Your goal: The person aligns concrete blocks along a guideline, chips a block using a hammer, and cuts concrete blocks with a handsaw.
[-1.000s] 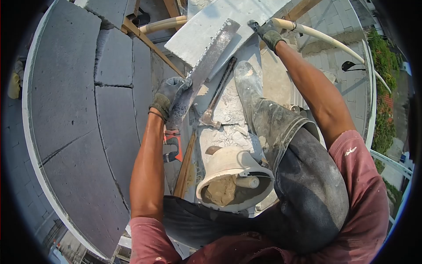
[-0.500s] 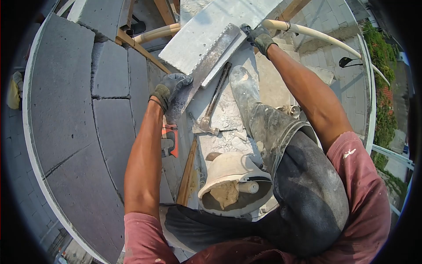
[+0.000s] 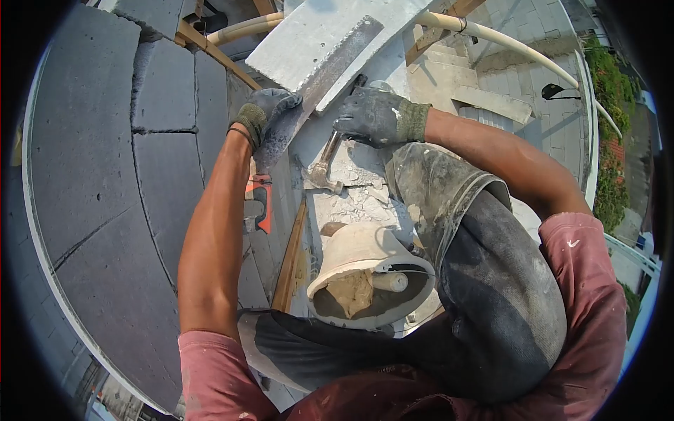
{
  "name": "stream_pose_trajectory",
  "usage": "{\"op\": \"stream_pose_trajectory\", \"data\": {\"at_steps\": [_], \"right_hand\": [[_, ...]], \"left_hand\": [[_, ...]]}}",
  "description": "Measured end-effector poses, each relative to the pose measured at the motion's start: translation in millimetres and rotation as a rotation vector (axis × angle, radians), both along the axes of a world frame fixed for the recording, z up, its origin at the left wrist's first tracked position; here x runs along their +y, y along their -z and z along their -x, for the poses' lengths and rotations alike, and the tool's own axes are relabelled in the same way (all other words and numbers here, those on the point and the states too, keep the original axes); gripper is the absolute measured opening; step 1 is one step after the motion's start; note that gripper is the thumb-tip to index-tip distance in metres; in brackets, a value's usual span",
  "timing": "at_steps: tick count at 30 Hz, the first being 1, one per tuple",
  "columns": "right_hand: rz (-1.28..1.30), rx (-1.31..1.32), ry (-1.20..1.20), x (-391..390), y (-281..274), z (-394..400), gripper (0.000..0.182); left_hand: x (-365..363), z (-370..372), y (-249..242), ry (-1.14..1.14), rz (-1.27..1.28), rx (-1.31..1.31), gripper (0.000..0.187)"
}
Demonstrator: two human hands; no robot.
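A handsaw blade [image 3: 330, 67] lies aslant across a pale lightweight concrete block [image 3: 302, 42], its tip at the upper right. The saw's orange handle [image 3: 262, 203] is at the lower left. My left hand [image 3: 265, 112], in a grey-coated glove, is closed on the blade's left edge near the handle. My right hand [image 3: 375, 118], gloved likewise, is closed around the handle of a hammer [image 3: 321, 174]. The hammer's metal head rests low, over white rubble. Below it stands a whitish bucket [image 3: 365, 249], tipped towards me, with mortar and a round tool handle inside.
Large grey blocks [image 3: 91, 140] form a wall at my left. A wooden strip [image 3: 289, 256] lies beside the bucket. Broken white pieces [image 3: 361, 203] cover the surface between my legs. A cream pipe [image 3: 505, 52] curves across the top, above steps and paving lower down.
My right hand has left the far end of the saw and block, come down towards me and taken hold of the hammer handle. My left hand remains on the saw blade.
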State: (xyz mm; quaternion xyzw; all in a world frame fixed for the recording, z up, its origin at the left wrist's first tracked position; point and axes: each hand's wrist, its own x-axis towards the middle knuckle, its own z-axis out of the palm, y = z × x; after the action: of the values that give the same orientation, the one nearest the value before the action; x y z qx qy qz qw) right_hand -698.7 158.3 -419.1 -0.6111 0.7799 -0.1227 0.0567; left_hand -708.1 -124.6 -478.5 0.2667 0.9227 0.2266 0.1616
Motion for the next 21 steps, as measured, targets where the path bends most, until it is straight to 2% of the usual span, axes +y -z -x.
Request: {"op": "stream_pose_trajectory", "data": {"at_steps": [1,3,4,5,7,8,10,11,12,14,16,17,18,20,21], "right_hand": [[-0.003,-0.013,-0.006,-5.1,9.9,-2.9,0.023],[-0.217,-0.068,-0.238,-16.0,28.9,-7.9,0.025],[-0.217,-0.089,-0.24,-22.7,33.3,-8.1,0.025],[-0.225,-0.043,-0.291,-28.7,37.3,-6.9,0.023],[-0.222,0.001,-0.393,-40.5,37.8,-10.6,0.018],[-0.219,-0.003,-0.393,-45.0,36.3,-16.5,0.018],[-0.208,0.024,-0.536,-54.7,34.7,-26.0,0.017],[-0.251,0.02,-0.644,-65.4,33.1,-31.4,0.019],[-0.251,0.017,-0.649,-75.0,26.6,-38.2,0.019],[-0.192,0.03,-0.733,-85.6,10.5,-46.6,0.012],[-0.18,0.023,-0.649,-76.4,-11.6,-38.9,0.016],[0.031,-0.091,-0.386,-57.7,-27.2,-31.7,0.016],[0.237,-0.19,-0.121,-36.6,-41.5,-24.1,0.017],[0.258,-0.301,0.371,15.2,-65.3,-15.6,0.014],[0.215,-0.407,0.641,54.4,-68.2,-29.4,0.021]], "left_hand": [[0.1,4.0,-0.1,0.003,-0.006,-0.02,0.019],[1.8,-3.5,-15.6,0.011,-0.075,0.003,0.019],[1.9,-2.0,-13.1,0.011,-0.076,-0.018,0.019],[4.1,3.9,-9.0,-0.047,-0.024,-0.137,0.019],[-1.7,1.3,-11.1,0.082,-0.09,0.062,0.018],[-0.5,-1.7,-11.7,0.081,-0.089,0.057,0.018],[12.6,-2.5,-31.8,-0.536,-0.355,-0.608,0.026],[12.9,-1.7,-34.9,-0.54,-0.355,-0.606,0.026],[12.8,-3.3,-36.6,-0.512,-0.347,-0.55,0.031],[12.4,-7.3,-35.4,-0.484,-0.345,-0.499,0.037],[10.8,-4.4,-27.5,-0.523,-0.371,-0.568,0.037],[8.0,0.7,-19.4,-0.408,-0.28,-0.496,0.036],[8.4,1.2,-19.3,-0.396,-0.297,-0.5,0.036],[8.7,1.6,-18.8,-0.486,-0.29,-0.635,0.033],[4.5,5.4,-9.0,-0.446,-0.294,-0.634,0.03]]}}
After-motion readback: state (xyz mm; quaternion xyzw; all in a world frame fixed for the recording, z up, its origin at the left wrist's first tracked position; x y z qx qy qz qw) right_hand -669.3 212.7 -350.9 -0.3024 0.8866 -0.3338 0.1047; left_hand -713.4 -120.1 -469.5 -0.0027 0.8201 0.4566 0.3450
